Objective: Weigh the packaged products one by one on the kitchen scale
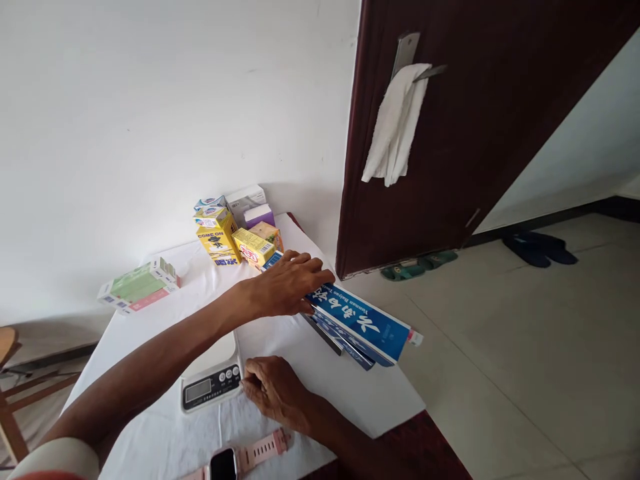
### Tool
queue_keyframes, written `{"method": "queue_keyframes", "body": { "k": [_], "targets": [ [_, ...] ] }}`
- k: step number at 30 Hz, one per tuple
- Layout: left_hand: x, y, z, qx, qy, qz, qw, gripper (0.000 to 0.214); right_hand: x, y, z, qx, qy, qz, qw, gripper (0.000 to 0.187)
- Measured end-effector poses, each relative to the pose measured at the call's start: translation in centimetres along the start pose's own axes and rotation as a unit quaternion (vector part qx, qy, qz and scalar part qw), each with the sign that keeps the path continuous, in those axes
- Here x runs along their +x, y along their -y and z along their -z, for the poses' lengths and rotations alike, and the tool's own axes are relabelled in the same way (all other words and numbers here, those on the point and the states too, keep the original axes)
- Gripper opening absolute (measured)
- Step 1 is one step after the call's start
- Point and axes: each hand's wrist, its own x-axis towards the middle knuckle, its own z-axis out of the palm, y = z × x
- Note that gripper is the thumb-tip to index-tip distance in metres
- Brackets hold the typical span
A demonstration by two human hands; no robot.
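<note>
My left hand [289,283] reaches across the table, its fingers curled over the near end of a blue toothpaste box [367,323]. That box lies on top of other dark-blue toothpaste boxes [345,343], fanned out towards the table's right edge. My right hand [275,390] rests on the white cloth, loosely closed, with no object visible in it. Just left of its fingers stands a white kitchen scale [213,390] with a small display and round buttons. Nothing lies on the part of its platform that shows; my left forearm hides the rest.
Yellow cartons [219,241], a purple-and-white box [259,215] and other small boxes stand by the wall. Green-and-pink packs [140,287] lie at the left. A pink-strapped watch [223,465] lies in front. Beyond the table are a dark door [425,167] with a towel [397,127], and slippers [540,249].
</note>
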Motion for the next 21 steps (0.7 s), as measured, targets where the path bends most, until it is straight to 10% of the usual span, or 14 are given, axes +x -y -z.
{"method": "queue_keyframes", "body": {
  "k": [8, 15, 21],
  "targets": [
    [-11.4, 0.5, 1.6, -0.053, -0.072, 0.134, 0.987, 0.044, -0.1, -0.1, -0.1, 0.035, 0.004, 0.003, 0.999, 0.025],
    [-22.3, 2.5, -4.2, -0.079, -0.01, 0.322, 0.943, 0.04, -0.1, 0.0, -0.2, 0.034, 0.004, -0.006, 0.999, 0.022],
    [-25.3, 3.2, -8.9, -0.115, 0.003, 0.373, 0.921, 0.039, 0.0, 0.0, -0.2, 0.046, 0.023, -0.011, 0.999, 0.022]
  ]
}}
